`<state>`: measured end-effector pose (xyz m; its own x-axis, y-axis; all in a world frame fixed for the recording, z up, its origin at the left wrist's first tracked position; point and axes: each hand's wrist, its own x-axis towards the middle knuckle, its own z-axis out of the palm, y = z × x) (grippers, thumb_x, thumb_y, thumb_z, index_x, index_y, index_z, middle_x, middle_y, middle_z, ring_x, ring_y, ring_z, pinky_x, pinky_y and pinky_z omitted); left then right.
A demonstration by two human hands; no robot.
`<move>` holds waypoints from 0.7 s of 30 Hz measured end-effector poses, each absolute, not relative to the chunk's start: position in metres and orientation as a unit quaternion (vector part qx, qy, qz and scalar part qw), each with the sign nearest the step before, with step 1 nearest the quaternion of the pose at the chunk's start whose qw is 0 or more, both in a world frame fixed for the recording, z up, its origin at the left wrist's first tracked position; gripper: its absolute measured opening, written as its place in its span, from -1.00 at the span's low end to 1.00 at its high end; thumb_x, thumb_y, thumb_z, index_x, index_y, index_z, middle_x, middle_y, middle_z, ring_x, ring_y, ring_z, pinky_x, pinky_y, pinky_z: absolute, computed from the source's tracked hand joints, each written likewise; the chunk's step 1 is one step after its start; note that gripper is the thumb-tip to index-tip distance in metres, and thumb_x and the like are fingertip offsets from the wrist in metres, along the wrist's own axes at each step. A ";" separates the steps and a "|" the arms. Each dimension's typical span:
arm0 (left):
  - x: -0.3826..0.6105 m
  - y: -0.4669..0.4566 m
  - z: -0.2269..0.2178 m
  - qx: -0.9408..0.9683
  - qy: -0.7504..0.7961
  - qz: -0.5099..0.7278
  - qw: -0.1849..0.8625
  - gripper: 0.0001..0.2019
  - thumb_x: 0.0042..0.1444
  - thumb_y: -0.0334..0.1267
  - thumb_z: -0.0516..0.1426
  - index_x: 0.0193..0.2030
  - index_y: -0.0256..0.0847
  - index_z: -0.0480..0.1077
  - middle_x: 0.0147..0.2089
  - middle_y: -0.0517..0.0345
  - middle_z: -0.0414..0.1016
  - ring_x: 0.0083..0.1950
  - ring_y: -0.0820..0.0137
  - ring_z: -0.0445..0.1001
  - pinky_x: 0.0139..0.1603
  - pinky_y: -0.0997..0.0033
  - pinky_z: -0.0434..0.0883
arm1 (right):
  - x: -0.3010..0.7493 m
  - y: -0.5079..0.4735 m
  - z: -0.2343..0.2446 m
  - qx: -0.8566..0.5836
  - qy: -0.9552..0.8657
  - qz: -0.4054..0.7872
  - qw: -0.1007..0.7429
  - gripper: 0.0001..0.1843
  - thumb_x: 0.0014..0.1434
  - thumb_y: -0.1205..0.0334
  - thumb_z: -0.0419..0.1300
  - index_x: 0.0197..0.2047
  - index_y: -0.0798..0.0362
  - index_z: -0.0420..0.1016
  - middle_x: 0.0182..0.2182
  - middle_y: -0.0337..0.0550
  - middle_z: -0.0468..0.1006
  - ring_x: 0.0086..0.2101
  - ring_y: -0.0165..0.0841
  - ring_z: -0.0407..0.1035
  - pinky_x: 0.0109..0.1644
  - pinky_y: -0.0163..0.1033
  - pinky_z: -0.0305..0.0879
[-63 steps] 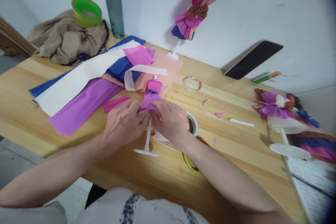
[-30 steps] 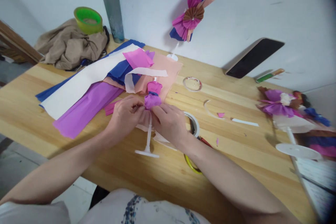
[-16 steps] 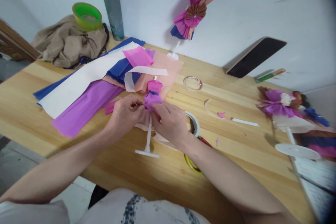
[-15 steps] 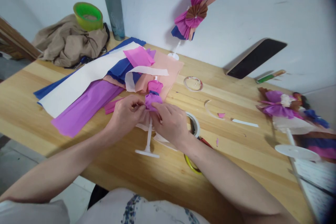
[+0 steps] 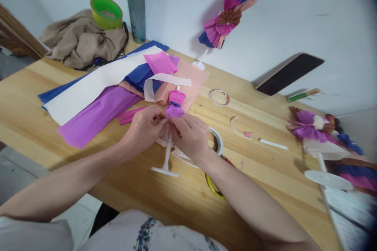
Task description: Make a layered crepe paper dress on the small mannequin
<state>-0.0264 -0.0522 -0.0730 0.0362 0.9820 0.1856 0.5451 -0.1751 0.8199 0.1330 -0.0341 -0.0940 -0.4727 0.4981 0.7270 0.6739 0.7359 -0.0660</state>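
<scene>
A small white doll stand [image 5: 165,163] rises from the wooden table [image 5: 47,86], dressed in a pink paper top [image 5: 176,97] and a purple paper skirt [image 5: 174,111]. My left hand [image 5: 144,129] and my right hand [image 5: 191,138] meet at the skirt's lower edge. Both have their fingers pinched together on the purple paper, one from each side of the post. A strip of pale paper [image 5: 179,153] lies under my right hand.
Crepe paper sheets [image 5: 94,98] in white, blue, purple and pink lie left of the stand. Tape rolls [image 5: 218,97] [image 5: 217,143], a finished paper doll [image 5: 228,11], a phone [image 5: 290,73], a bottle [image 5: 136,6], a cloth [image 5: 82,41] and another dressed doll [image 5: 316,125] surround them.
My hands have slid a little down from the skirt's waist to its hem and stay pinched on the paper. The view has shifted slightly.
</scene>
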 end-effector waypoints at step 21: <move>-0.026 -0.049 -0.076 0.623 0.615 0.405 0.264 -0.91 -0.01 -0.41 0.09 -0.49 -0.22 0.38 -0.47 0.21 0.49 -0.43 0.45 0.40 -0.42 0.46 0.26 | 0.135 -0.035 -0.098 -0.404 -0.827 -0.056 0.388 -0.83 0.01 0.44 0.07 -0.54 0.03 0.30 -0.64 -0.28 0.31 -0.56 -0.41 0.18 -0.47 -0.30 0.07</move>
<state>-0.0263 -0.0494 -0.0761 -0.0854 0.9799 0.1802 0.5527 -0.1039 0.8269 0.1348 -0.0351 -0.0977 -0.3726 0.6252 0.6858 0.7117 0.6667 -0.2211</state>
